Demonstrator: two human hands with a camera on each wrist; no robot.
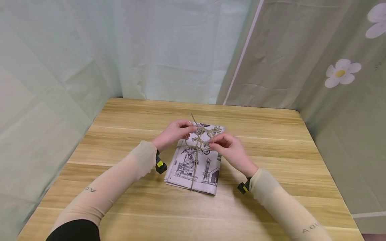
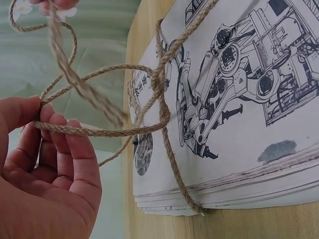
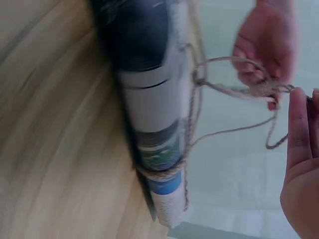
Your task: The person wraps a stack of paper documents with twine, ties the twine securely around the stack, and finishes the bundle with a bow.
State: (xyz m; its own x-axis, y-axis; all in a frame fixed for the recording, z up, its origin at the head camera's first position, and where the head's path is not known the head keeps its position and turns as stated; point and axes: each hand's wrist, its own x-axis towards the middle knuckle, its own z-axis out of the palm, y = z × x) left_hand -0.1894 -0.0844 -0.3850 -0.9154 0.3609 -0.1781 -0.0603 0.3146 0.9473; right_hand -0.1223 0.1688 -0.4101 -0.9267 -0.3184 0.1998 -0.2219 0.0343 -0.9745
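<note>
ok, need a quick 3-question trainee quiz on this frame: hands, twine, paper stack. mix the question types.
1. True or false: the twine runs both lengthwise and across the stack of printed papers.
2. Multiple choice: what does the left hand grip? A) a pen B) a strand of twine C) a corner of the papers
3. Short answer: what does the stack lie on?

Key
1. True; the strands cross on top of the stack.
2. B; the left wrist view shows the twine passing through its curled fingers, while the right hand pinches twine near the crossing.
3. The wooden table.
</note>
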